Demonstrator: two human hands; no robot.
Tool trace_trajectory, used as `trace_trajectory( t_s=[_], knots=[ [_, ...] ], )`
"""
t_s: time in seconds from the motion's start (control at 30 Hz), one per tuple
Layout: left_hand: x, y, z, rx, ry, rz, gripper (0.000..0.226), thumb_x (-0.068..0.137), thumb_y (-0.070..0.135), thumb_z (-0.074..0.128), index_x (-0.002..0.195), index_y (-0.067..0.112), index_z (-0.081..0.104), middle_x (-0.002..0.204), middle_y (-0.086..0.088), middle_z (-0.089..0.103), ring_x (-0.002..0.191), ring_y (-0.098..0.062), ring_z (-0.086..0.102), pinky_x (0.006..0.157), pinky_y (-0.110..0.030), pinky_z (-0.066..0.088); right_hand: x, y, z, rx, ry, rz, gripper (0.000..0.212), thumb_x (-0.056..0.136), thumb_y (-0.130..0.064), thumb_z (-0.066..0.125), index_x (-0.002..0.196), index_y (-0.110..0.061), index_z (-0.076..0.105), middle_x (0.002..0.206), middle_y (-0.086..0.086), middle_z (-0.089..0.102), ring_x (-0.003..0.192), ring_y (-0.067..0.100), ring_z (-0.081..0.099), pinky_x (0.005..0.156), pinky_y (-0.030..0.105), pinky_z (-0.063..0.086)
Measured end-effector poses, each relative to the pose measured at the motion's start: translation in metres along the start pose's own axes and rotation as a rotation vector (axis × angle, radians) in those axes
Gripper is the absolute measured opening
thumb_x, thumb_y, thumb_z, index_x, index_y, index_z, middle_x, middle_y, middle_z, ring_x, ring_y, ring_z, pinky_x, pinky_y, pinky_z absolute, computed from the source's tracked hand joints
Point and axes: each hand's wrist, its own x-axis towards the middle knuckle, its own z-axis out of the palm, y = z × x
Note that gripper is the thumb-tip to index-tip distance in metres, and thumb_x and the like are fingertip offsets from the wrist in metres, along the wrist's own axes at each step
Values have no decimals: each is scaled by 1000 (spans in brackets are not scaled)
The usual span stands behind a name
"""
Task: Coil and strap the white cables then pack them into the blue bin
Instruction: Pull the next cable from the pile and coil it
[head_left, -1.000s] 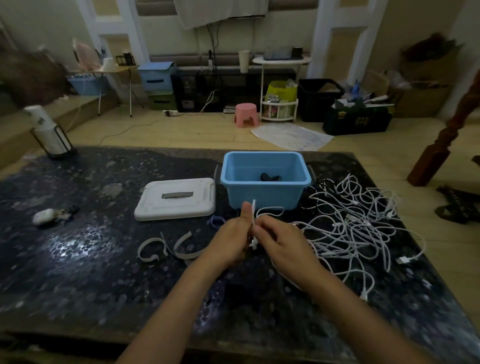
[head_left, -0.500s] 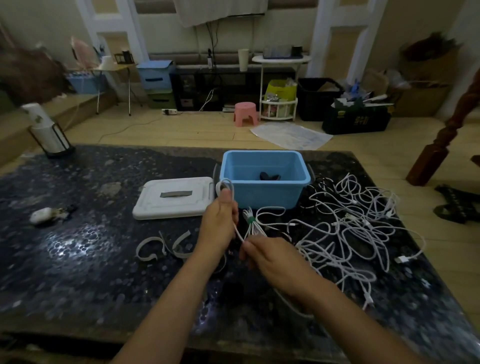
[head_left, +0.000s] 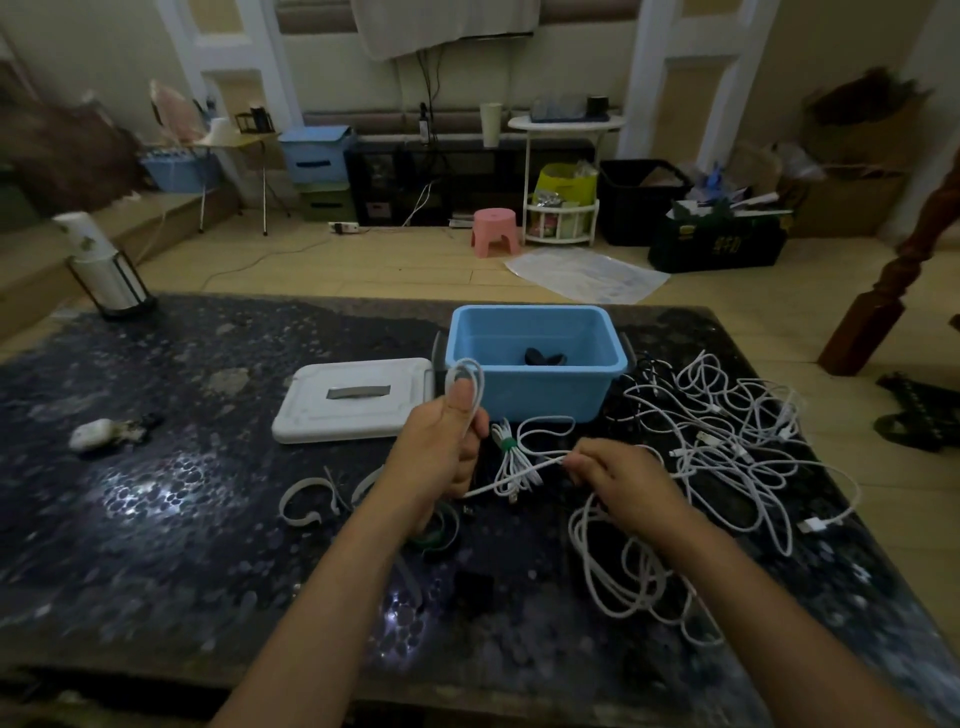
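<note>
My left hand grips a loop of white cable that sticks up above my thumb, in front of the blue bin. The same cable runs right to my right hand, which pinches it. Between my hands lies a small coiled white cable with a green strap on the table. A tangle of loose white cables spreads to the right of the bin, and more loops lie under my right forearm. Something dark sits inside the bin.
The bin's white lid lies left of the bin. White straps and a green strap lie near my left wrist. A small white object sits at the left, and a lantern-like holder stands on the table's far left corner.
My hands have moved apart. The left hand rose with a cable loop, the right slid right along the cable. The strapped coil now shows between them.
</note>
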Motion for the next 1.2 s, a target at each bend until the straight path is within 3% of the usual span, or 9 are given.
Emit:
trace_trajectory(
  t_s=[0.13, 0.23, 0.4, 0.53, 0.7, 0.83, 1.0, 1.2],
  knots=[
    [4, -10, 1, 236, 52, 4, 62, 102, 54, 33, 85, 4, 65, 52, 0, 37, 37, -9, 29, 41, -20, 24, 2, -3, -3, 98, 84, 13, 32, 97, -34, 59, 66, -28, 56, 65, -23, 58, 62, 1, 53, 63, 28, 41],
    [9, -17, 2, 453, 82, 32, 61, 102, 55, 32, 88, 13, 75, 62, 4, 59, 37, 0, 42, 47, -25, 33, 3, -7, 1, 163, 125, -6, 31, 97, -31, 60, 67, -25, 60, 66, -15, 61, 64, 4, 55, 65, 28, 41],
    [6, -25, 8, 619, -122, -27, 69, 105, 50, 24, 88, 7, 75, 80, -8, 76, 41, 5, 50, 48, -11, 37, 6, -18, 3, 263, 151, -37, 30, 97, -27, 61, 67, -28, 62, 69, -14, 64, 67, 1, 57, 64, 20, 41],
    [3, -27, 5, 679, -241, -19, 69, 102, 54, 24, 81, 7, 70, 68, -4, 70, 51, 2, 53, 55, -11, 39, 4, -19, 1, 207, 173, -25, 24, 94, -30, 64, 71, -26, 64, 70, -12, 64, 72, -1, 59, 63, 16, 40],
    [4, -32, -2, 695, -244, 34, 62, 92, 65, 28, 61, 16, 52, 54, 4, 54, 50, -7, 46, 61, -26, 37, 3, -10, -1, 83, 150, 7, 35, 87, -41, 72, 62, -23, 53, 61, -8, 52, 61, 2, 52, 56, 17, 34],
    [5, -25, -10, 543, -184, -1, 47, 104, 43, 37, 64, 19, 40, 50, 6, 36, 44, -8, 33, 51, -27, 30, 7, 7, -7, 4, 100, 49, 35, 94, -42, 62, 65, -27, 50, 73, -5, 56, 70, 10, 54, 64, 33, 38],
    [1, -16, -10, 381, -156, -87, 42, 106, 38, 36, 69, 19, 35, 54, 4, 25, 39, -6, 20, 39, -19, 18, 6, 10, -14, -132, 124, 161, 33, 101, -39, 50, 72, -23, 55, 75, -6, 59, 76, 18, 57, 63, 34, 34],
    [3, -21, -3, 373, -37, -134, 49, 102, 56, 32, 66, 23, 34, 51, 5, 27, 37, -7, 20, 38, -18, 16, -2, -25, -4, 246, 185, 47, 20, 101, -33, 53, 89, -32, 68, 74, -20, 66, 69, -2, 59, 63, 23, 45]
  ],
)
